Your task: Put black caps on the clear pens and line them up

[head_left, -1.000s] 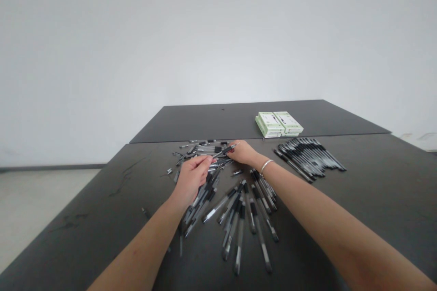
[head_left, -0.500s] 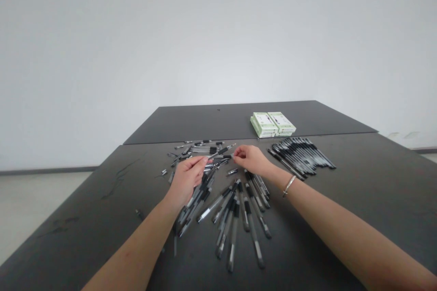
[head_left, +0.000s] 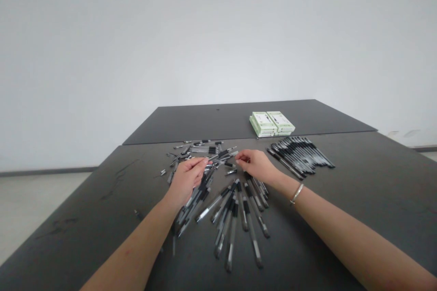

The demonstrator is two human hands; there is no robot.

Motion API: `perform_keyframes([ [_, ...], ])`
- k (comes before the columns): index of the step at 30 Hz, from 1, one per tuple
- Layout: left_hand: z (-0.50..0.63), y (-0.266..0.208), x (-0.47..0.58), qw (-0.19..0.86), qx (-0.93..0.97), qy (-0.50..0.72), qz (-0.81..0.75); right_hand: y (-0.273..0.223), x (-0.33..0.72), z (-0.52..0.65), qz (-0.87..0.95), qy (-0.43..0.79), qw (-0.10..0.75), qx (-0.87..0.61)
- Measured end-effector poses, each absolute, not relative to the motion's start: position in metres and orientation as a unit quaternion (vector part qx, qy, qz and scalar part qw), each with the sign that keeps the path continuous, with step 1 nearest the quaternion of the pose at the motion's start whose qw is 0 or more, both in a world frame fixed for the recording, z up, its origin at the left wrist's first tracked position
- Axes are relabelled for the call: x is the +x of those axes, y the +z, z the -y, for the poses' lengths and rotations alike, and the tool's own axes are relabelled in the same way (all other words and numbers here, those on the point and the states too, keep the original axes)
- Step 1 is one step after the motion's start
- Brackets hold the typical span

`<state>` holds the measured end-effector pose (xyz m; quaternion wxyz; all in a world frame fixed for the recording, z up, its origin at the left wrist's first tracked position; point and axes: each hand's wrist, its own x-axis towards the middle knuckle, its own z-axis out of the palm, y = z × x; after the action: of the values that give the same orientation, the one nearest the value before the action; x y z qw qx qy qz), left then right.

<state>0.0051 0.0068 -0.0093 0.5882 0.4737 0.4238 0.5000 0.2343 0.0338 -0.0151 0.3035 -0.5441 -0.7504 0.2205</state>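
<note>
My left hand [head_left: 189, 176] pinches a gel pen [head_left: 221, 154] with a black grip, its tip pointing up and to the right. Close to that tip, the fingertips of my right hand [head_left: 254, 163] are pressed together; whatever they hold, if anything, is too small to make out. Under and behind the hands lies a loose heap of pen parts [head_left: 204, 150]. Nearer to me, several uncapped-looking pens [head_left: 232, 232] with black grips fan out on the dark table [head_left: 300, 254]. A short clear-and-dark piece [head_left: 231, 172] lies between the hands.
A neat row of capped-looking pens [head_left: 302, 157] lies to the right. Green and white boxes [head_left: 272, 123] are stacked farther back, just beyond the seam between the tables. One small dark part [head_left: 137, 213] lies beside my left forearm.
My right hand has shifted slightly right and down, a little away from the pen tip. The left hand still holds the pen in nearly the same place.
</note>
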Motion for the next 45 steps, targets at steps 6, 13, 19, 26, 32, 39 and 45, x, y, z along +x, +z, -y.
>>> perform_keyframes([
  [6,-0.004,-0.009,0.007,0.597,0.491,0.477,-0.419,-0.008,0.247,-0.012,0.588,0.430,0.510,-0.458],
  [13,-0.002,-0.011,0.008,0.604,0.509,0.450,-0.415,-0.003,0.255,0.005,0.561,0.427,0.569,-0.422],
  [19,-0.001,-0.013,0.009,0.606,0.515,0.436,-0.420,0.002,0.252,0.009,0.574,0.410,0.567,-0.427],
  [26,0.000,-0.015,0.009,0.613,0.514,0.431,-0.418,0.004,0.250,0.012,0.592,0.403,0.564,-0.411],
  [32,0.001,-0.013,0.010,0.610,0.522,0.426,-0.418,0.004,0.247,0.015,0.607,0.403,0.555,-0.401],
  [39,0.002,-0.014,0.010,0.603,0.532,0.416,-0.426,0.002,0.246,0.015,0.623,0.391,0.536,-0.415],
  [45,0.002,-0.016,0.010,0.593,0.552,0.406,-0.423,0.001,0.243,0.017,0.631,0.385,0.523,-0.424],
])
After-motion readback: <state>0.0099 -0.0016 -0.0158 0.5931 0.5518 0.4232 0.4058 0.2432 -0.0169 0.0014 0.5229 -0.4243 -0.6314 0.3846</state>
